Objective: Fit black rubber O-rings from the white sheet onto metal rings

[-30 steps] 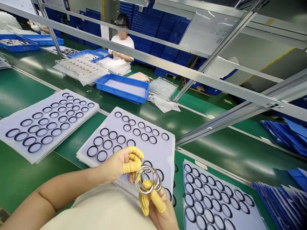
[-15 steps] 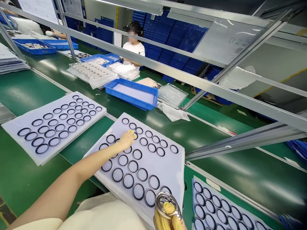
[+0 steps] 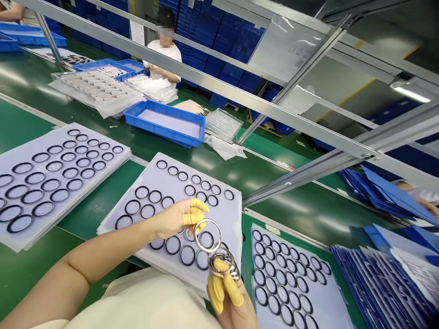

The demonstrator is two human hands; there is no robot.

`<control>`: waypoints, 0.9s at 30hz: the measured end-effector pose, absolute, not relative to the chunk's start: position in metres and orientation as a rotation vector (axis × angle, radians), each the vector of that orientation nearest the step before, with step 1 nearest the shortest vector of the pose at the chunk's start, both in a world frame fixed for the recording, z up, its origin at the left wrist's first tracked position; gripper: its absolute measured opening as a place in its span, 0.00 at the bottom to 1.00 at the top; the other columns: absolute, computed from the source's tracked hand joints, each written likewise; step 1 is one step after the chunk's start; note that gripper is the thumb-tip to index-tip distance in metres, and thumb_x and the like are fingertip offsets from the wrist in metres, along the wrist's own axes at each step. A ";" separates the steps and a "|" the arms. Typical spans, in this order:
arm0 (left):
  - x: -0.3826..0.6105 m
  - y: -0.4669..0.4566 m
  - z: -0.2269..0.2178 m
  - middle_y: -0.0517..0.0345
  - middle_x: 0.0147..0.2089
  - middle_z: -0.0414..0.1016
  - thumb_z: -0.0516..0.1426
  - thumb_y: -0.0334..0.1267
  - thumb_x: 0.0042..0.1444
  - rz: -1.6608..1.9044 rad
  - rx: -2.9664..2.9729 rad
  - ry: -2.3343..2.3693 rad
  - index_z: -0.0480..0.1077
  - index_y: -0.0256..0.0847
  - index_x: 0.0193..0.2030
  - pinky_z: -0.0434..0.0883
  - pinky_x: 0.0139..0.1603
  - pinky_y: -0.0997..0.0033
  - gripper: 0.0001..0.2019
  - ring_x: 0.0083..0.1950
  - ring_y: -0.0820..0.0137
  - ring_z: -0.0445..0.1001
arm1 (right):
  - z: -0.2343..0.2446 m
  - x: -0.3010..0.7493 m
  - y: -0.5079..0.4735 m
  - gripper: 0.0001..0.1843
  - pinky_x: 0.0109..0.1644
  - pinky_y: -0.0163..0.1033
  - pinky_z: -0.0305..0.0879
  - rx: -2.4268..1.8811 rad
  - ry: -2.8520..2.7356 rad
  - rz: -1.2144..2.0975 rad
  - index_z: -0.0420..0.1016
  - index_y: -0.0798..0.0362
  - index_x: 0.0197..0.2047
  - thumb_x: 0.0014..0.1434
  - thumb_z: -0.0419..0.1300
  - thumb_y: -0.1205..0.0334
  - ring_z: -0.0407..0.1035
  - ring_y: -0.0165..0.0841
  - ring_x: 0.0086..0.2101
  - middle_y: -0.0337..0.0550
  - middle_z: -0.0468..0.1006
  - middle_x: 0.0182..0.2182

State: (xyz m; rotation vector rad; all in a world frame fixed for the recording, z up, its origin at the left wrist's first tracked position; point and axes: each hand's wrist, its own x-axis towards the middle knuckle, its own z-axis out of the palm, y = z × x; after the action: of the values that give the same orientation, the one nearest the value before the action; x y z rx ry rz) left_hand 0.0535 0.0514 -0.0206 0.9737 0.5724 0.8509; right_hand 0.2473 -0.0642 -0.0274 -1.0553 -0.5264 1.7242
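Observation:
Yellow finger cots cover the fingertips of both my hands. My left hand (image 3: 185, 217) pinches one shiny metal ring (image 3: 208, 236) by its upper left edge, above the middle sheet stack. Below it, my right hand (image 3: 228, 292) grips a small bunch of metal rings (image 3: 222, 264), its fingers passing through and around them. The held ring's lower edge meets or overlaps the bunch; I cannot tell if they touch. Under my hands lies a stack of white sheets (image 3: 224, 217) with dark-edged rings in rows on top. My left hand and the bunch hide some of those rings.
Another ring-covered sheet stack (image 3: 65, 132) lies left, and a further ring-covered sheet (image 3: 329, 301) right. Beyond stands a blue tray (image 3: 164, 130). A metal rail (image 3: 219, 89) crosses ahead. Blue folders (image 3: 380, 283) stand at the right. A person (image 3: 163, 52) sits across the table.
My left hand has come from the sheet's far rings toward my right hand and now shows a ring in its fingers. The view has turned to the right.

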 end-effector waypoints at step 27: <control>0.048 0.094 -0.078 0.45 0.54 0.69 0.56 0.32 0.59 0.683 2.007 1.424 0.70 0.37 0.51 0.64 0.59 0.54 0.13 0.57 0.57 0.67 | -0.030 0.254 -0.070 0.11 0.25 0.33 0.56 -0.930 -0.456 1.810 0.77 0.47 0.25 0.43 0.74 0.53 0.57 0.25 0.19 0.35 0.68 0.18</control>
State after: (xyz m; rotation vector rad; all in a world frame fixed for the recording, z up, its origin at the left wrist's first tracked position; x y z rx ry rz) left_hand 0.0485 0.0937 -0.0775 2.0070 1.4244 0.6827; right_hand 0.2539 -0.0695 -0.0305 -0.9298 -0.4556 1.8101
